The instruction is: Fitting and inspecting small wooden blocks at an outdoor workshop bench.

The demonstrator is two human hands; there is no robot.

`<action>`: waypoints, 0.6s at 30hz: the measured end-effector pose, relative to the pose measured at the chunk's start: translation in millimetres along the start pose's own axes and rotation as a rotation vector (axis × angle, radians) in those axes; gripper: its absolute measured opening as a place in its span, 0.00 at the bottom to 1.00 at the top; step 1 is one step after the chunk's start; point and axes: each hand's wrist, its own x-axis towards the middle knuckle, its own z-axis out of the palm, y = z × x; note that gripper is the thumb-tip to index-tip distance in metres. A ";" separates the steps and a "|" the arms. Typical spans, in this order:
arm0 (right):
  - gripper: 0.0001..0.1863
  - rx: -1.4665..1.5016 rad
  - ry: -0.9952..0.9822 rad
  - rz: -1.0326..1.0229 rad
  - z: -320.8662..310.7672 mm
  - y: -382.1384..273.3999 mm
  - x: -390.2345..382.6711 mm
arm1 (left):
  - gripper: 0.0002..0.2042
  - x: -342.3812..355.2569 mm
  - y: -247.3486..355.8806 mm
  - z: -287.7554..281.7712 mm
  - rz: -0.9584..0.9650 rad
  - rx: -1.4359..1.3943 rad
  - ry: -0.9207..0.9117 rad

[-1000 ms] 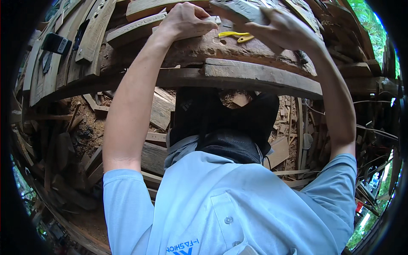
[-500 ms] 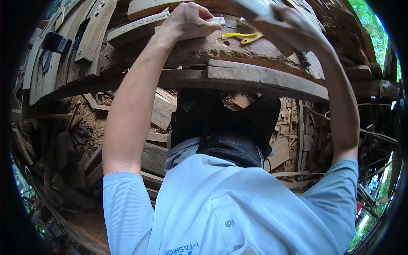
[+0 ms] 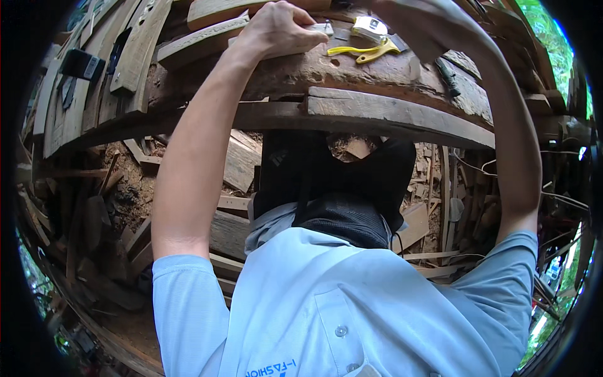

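Observation:
My left hand [image 3: 276, 28] is curled shut at the top of the view on a thick weathered timber [image 3: 352, 78], and the end of a flat grey metal tool [image 3: 321, 28] sticks out from its fingers. My right arm reaches up along the right side. My right hand [image 3: 411, 14] is mostly cut off by the top edge, so its grip is hidden. Between the hands, a yellow-handled tool [image 3: 367, 53] and a small white and yellow tape measure [image 3: 369, 25] lie on the timber.
A second beam [image 3: 402, 116] runs below the timber. A dark slim tool [image 3: 449, 75] lies on the wood to the right. Planks with black objects [image 3: 78, 63] lean at the left. Wood offcuts and sawdust [image 3: 239, 163] cover the ground by my legs.
My right hand has moved up and out past the top edge, taking the grey flat piece it held out of sight. The yellow tool and tape measure now show fully. My left hand has barely moved.

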 end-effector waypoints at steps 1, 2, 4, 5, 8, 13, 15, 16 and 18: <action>0.40 0.199 0.108 -0.113 19.2 19.4 9.5 | 0.24 -2.2 0.8 0.9 -0.019 0.008 0.012; 0.40 0.390 0.219 -0.214 35.8 36.9 14.6 | 0.24 -4.6 4.7 1.7 -0.028 0.007 0.025; 0.40 -0.308 -0.281 0.055 32.3 -2.8 9.1 | 0.24 -14.1 13.6 -7.6 -0.076 0.104 -0.050; 0.41 -0.175 -0.182 0.007 31.0 3.3 10.4 | 0.23 -9.7 5.5 -4.2 -0.050 0.082 -0.018; 0.41 0.349 0.293 -0.254 34.8 23.3 3.5 | 0.23 -5.9 -3.1 -1.5 -0.018 0.066 0.044; 0.38 -0.097 0.116 -0.178 54.8 50.6 16.3 | 0.25 -10.5 10.8 -10.4 -0.068 0.098 -0.006; 0.36 0.309 0.352 -0.375 58.4 107.1 29.2 | 0.25 2.5 14.8 -7.0 -0.031 0.058 0.009; 0.35 0.300 0.121 -0.266 53.4 109.1 40.7 | 0.25 -0.7 13.7 -5.5 -0.027 0.041 0.006; 0.35 -0.237 -0.091 -0.032 78.4 57.1 21.5 | 0.25 -10.4 2.0 -9.9 -0.066 0.058 0.006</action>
